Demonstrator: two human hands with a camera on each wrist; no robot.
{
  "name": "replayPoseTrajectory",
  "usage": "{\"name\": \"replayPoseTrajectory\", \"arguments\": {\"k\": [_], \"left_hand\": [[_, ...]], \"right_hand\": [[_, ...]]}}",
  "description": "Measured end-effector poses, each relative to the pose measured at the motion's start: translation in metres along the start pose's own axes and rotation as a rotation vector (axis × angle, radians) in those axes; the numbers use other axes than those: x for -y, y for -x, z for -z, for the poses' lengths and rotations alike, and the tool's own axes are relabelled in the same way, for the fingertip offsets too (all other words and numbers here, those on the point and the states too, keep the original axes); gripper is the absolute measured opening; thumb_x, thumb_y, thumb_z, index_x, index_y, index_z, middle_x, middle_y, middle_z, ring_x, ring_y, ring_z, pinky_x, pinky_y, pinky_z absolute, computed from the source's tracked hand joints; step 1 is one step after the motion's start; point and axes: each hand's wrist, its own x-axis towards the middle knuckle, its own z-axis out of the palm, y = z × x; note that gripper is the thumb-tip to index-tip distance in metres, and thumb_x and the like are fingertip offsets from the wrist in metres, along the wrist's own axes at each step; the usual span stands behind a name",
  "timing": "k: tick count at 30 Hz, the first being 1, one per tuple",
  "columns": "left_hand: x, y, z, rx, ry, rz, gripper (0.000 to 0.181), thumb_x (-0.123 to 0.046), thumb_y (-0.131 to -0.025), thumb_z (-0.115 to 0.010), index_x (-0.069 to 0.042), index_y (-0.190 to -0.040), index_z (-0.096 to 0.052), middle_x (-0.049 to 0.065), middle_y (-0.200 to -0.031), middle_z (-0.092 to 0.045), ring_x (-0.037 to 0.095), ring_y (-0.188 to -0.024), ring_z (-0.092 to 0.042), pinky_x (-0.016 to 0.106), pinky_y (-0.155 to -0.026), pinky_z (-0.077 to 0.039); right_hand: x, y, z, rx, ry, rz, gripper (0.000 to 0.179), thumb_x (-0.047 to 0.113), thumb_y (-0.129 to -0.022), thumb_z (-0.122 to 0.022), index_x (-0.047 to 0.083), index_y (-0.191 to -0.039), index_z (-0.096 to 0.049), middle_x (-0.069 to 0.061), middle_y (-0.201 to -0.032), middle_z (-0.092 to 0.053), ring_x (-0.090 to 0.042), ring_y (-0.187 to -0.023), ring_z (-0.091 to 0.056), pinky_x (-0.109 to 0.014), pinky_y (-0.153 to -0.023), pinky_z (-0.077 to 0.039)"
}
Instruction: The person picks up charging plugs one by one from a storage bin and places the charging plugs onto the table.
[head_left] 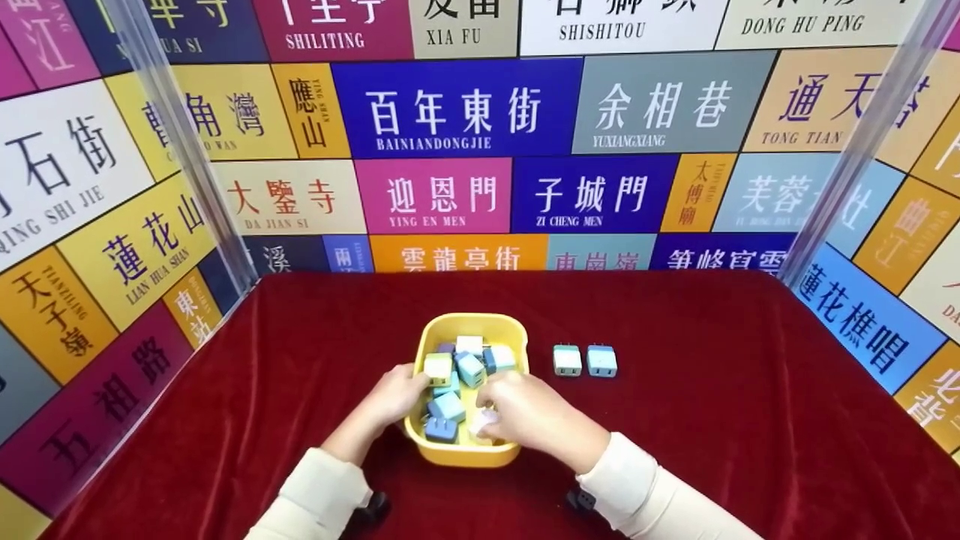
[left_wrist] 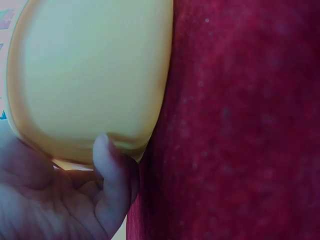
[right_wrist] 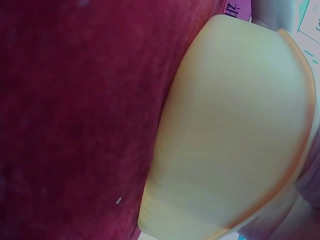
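Note:
A yellow plastic tub [head_left: 466,454] stands on the red cloth, with several small charger plugs in blue, white and pale yellow inside. My left hand [head_left: 397,391] grips its left rim; in the left wrist view the thumb [left_wrist: 107,160] lies against the outer wall. Over the right rim reaches my right hand [head_left: 529,411], its fingers down in the tub pinching a white charger plug [head_left: 484,425], partly hidden by them. A pale yellow plug [head_left: 438,369] sits near the left hand. In the right wrist view the tub's wall [right_wrist: 230,115] hides most of that hand.
Right of the tub, two charger plugs stand side by side on the cloth: a white and green one [head_left: 567,361] and a light blue one [head_left: 601,361]. Red cloth [head_left: 712,450] covers the table. Panels with printed place names [head_left: 457,109] rise behind and at both sides.

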Motion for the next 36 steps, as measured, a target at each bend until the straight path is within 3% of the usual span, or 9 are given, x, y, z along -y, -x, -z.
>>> {"name": "replayPoseTrajectory", "arguments": {"k": [4, 5, 8, 11, 16, 25, 28, 29, 36], "left_hand": [[0.001, 0.000, -0.001, -0.007, 0.005, 0.008, 0.028, -0.021, -0.104, -0.052, 0.000, -0.107, -0.071, 0.011, -0.095, -0.070, 0.019, -0.088, -0.067, 0.035, -0.076, -0.061], [-0.012, 0.008, 0.000, -0.017, -0.005, 0.045, 0.027, -0.018, -0.103, -0.051, 0.001, -0.107, -0.070, 0.012, -0.094, -0.070, 0.020, -0.088, -0.067, 0.036, -0.077, -0.061], [-0.013, 0.010, -0.001, -0.030, -0.012, 0.053, 0.027, -0.017, -0.104, -0.052, 0.001, -0.108, -0.071, 0.011, -0.094, -0.070, 0.021, -0.088, -0.067, 0.036, -0.075, -0.061], [-0.015, 0.011, -0.003, -0.043, -0.023, 0.055, 0.027, -0.017, -0.104, -0.052, 0.002, -0.108, -0.070, 0.011, -0.094, -0.070, 0.021, -0.087, -0.067, 0.036, -0.073, -0.061], [-0.016, 0.010, -0.003, -0.044, -0.021, 0.056, 0.027, -0.017, -0.104, -0.051, 0.002, -0.109, -0.070, 0.011, -0.095, -0.070, 0.021, -0.087, -0.068, 0.036, -0.072, -0.061], [-0.003, 0.002, 0.000, -0.008, -0.017, -0.010, 0.028, -0.020, -0.103, -0.051, 0.000, -0.105, -0.071, 0.012, -0.092, -0.070, 0.020, -0.084, -0.067, 0.036, -0.073, -0.061], [-0.007, 0.005, -0.001, -0.016, -0.015, 0.010, 0.028, -0.020, -0.104, -0.051, 0.000, -0.107, -0.071, 0.012, -0.093, -0.070, 0.020, -0.085, -0.068, 0.036, -0.072, -0.061], [-0.016, 0.009, -0.001, -0.026, -0.020, 0.040, 0.027, -0.018, -0.103, -0.052, 0.001, -0.108, -0.071, 0.012, -0.094, -0.070, 0.021, -0.086, -0.068, 0.036, -0.073, -0.061], [-0.017, 0.009, -0.002, -0.046, -0.024, 0.047, 0.026, -0.018, -0.102, -0.052, 0.000, -0.103, -0.070, 0.010, -0.092, -0.069, 0.020, -0.085, -0.066, 0.035, -0.072, -0.060]], "right_hand": [[-0.001, 0.000, 0.003, 0.047, -0.042, 0.010, 0.012, 0.011, -0.080, -0.089, 0.009, -0.086, -0.079, 0.005, -0.079, -0.069, -0.012, -0.070, -0.054, -0.026, -0.064, -0.049], [-0.001, 0.000, 0.003, 0.062, -0.052, 0.011, 0.011, 0.009, -0.081, -0.088, 0.009, -0.088, -0.080, 0.004, -0.081, -0.070, -0.012, -0.071, -0.056, -0.026, -0.066, -0.051], [-0.001, 0.001, 0.006, 0.103, -0.071, 0.009, 0.015, 0.005, -0.083, -0.087, 0.007, -0.097, -0.082, 0.001, -0.092, -0.076, -0.013, -0.082, -0.065, -0.029, -0.075, -0.058], [-0.001, 0.002, 0.007, 0.129, -0.074, -0.009, 0.022, 0.005, -0.084, -0.088, 0.006, -0.106, -0.082, -0.003, -0.103, -0.078, -0.017, -0.095, -0.071, -0.034, -0.086, -0.061], [0.000, 0.001, 0.007, 0.135, -0.051, -0.060, 0.030, 0.013, -0.083, -0.091, 0.006, -0.109, -0.081, -0.004, -0.108, -0.075, -0.018, -0.097, -0.069, -0.034, -0.087, -0.060], [0.002, 0.001, 0.006, 0.106, 0.036, -0.046, 0.023, 0.022, -0.080, -0.094, 0.010, -0.094, -0.082, 0.005, -0.082, -0.072, -0.013, -0.067, -0.055, -0.028, -0.063, -0.048], [0.001, 0.001, 0.007, 0.117, 0.025, -0.056, 0.022, 0.023, -0.080, -0.094, 0.010, -0.093, -0.082, 0.006, -0.079, -0.071, -0.013, -0.065, -0.052, -0.028, -0.062, -0.047], [0.001, 0.001, 0.007, 0.116, 0.024, -0.053, 0.021, 0.023, -0.080, -0.095, 0.011, -0.091, -0.081, 0.007, -0.076, -0.069, -0.013, -0.063, -0.051, -0.028, -0.061, -0.046], [0.001, 0.001, 0.007, 0.100, 0.007, -0.053, 0.018, 0.019, -0.078, -0.094, 0.012, -0.086, -0.080, 0.011, -0.068, -0.061, -0.014, -0.060, -0.047, -0.029, -0.059, -0.044]]}}
